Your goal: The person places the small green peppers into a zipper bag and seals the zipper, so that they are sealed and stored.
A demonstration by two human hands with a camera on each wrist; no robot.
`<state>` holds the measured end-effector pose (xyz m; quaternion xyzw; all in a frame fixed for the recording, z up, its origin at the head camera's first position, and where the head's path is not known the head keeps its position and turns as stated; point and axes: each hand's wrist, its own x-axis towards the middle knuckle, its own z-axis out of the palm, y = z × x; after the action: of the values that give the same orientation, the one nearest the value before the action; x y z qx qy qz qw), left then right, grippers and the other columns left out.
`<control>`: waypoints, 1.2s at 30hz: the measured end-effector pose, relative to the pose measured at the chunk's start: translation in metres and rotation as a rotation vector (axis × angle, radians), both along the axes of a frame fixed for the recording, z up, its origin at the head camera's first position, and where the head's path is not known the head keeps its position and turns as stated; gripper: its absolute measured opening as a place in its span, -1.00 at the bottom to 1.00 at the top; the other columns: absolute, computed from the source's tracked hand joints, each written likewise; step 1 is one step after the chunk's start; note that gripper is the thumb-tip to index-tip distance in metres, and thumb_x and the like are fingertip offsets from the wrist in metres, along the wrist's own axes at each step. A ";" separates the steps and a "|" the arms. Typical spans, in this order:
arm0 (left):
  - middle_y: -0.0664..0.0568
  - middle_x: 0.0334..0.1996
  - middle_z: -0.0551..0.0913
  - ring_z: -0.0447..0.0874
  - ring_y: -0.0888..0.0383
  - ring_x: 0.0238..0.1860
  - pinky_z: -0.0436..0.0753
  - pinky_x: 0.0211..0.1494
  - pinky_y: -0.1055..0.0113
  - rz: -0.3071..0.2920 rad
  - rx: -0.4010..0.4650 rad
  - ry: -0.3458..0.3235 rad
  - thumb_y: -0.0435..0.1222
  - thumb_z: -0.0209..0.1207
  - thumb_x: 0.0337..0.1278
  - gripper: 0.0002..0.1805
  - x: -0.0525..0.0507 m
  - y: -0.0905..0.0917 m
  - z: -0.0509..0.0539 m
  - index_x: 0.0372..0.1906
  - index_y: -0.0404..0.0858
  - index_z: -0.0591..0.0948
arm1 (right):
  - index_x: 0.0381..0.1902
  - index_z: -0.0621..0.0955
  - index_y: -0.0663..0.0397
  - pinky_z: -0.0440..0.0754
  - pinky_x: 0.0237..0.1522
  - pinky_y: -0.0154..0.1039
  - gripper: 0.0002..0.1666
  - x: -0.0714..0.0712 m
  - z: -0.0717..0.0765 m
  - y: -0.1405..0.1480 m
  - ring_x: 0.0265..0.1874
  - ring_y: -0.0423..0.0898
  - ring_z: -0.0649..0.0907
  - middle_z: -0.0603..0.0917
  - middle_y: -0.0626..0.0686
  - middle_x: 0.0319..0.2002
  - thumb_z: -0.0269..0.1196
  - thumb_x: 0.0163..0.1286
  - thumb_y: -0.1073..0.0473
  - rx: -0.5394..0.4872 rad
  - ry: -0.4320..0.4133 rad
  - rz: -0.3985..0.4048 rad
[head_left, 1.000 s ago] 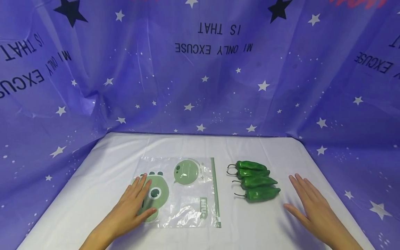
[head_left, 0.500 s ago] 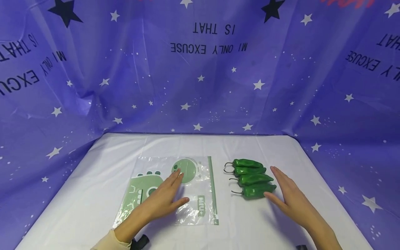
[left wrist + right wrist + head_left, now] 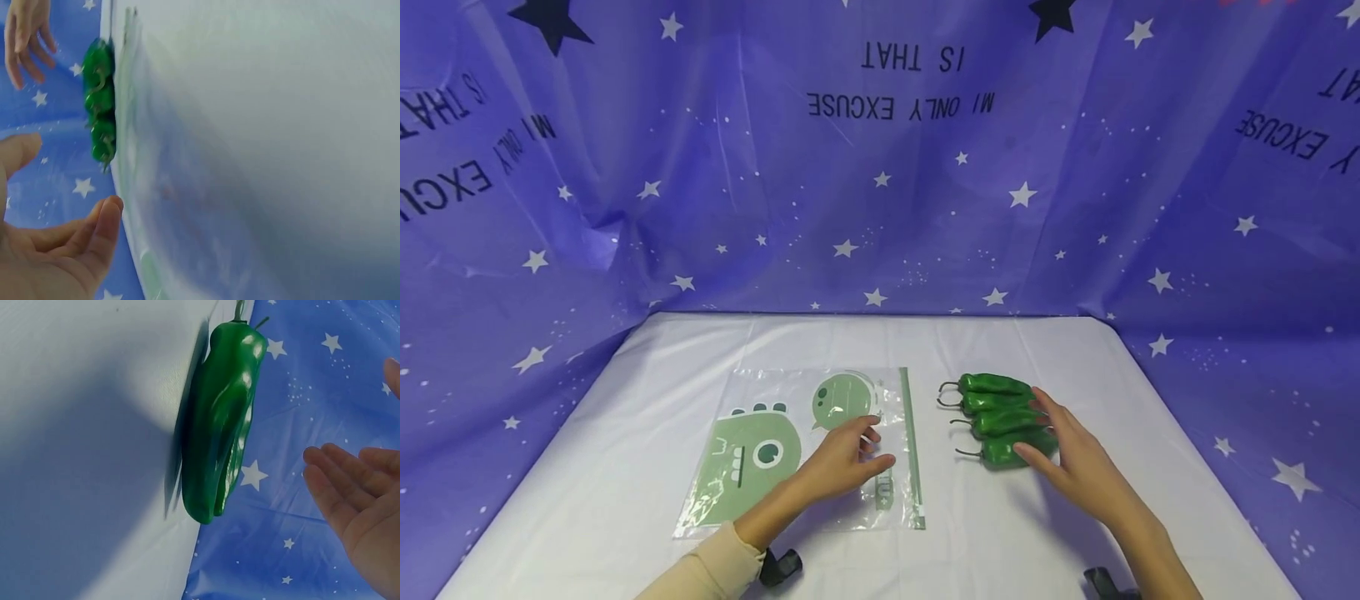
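Note:
A clear zip bag [image 3: 752,467] with green prints lies flat on the white table, its green zip edge towards the peppers. Above its right part hovers my left hand [image 3: 842,462], fingers slightly bent, holding nothing; the left wrist view shows that hand [image 3: 62,250] with thumb and fingers apart. Several green peppers [image 3: 1000,423] lie stacked in a column right of the bag, stems pointing left. My right hand [image 3: 1086,467] is over their right tips, thumb and fingers spread. In the right wrist view a gap separates the right hand [image 3: 362,506] from the peppers [image 3: 219,425].
The white-covered table [image 3: 587,492] is enclosed by a purple cloth [image 3: 880,217] with stars and printed words. Dark wrist-camera parts [image 3: 781,568] show below the left hand and near the right forearm [image 3: 1150,550].
My left hand has moved right across the bag towards its zip edge, its fingers bending a little. My right hand has moved left, from beside the peppers to over their tips.

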<state>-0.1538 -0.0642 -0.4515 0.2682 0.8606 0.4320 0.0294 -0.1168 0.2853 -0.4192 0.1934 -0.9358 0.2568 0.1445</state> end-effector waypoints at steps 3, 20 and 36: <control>-0.10 -0.24 0.60 0.61 0.05 -0.27 0.60 -0.19 0.33 0.020 -0.028 0.011 -0.16 0.30 0.06 -0.38 -0.002 0.010 -0.008 0.09 -0.53 0.44 | 0.47 0.06 0.05 0.52 0.02 0.01 -0.04 -0.002 -0.001 -0.002 0.10 0.09 0.51 0.45 0.16 0.21 0.29 0.29 -0.02 -0.016 -0.016 0.004; 0.20 -0.78 0.32 0.28 0.26 -0.70 0.31 -0.70 0.41 0.203 -0.272 0.113 -0.04 0.37 -0.15 -0.53 -0.007 0.058 -0.017 -0.80 -0.12 0.36 | 0.46 0.08 0.07 0.54 0.01 0.00 -0.05 -0.005 -0.006 -0.007 0.04 0.08 0.55 0.50 0.17 0.14 0.29 0.28 -0.02 -0.049 -0.033 0.012; 0.21 -0.75 0.36 0.31 0.24 -0.64 0.36 -0.63 0.41 0.157 -0.302 0.103 -0.25 0.29 -0.26 -0.68 -0.005 0.057 -0.014 -0.85 -0.11 0.41 | 0.46 0.09 0.10 0.53 0.02 0.08 -0.07 -0.007 -0.010 -0.010 0.02 0.12 0.57 0.51 0.20 0.12 0.29 0.29 0.00 -0.074 -0.036 0.023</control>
<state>-0.1593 -0.0073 -0.4660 0.2145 0.9344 0.2842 -0.0086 -0.1242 0.2751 -0.4288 0.1937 -0.9259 0.2966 0.1316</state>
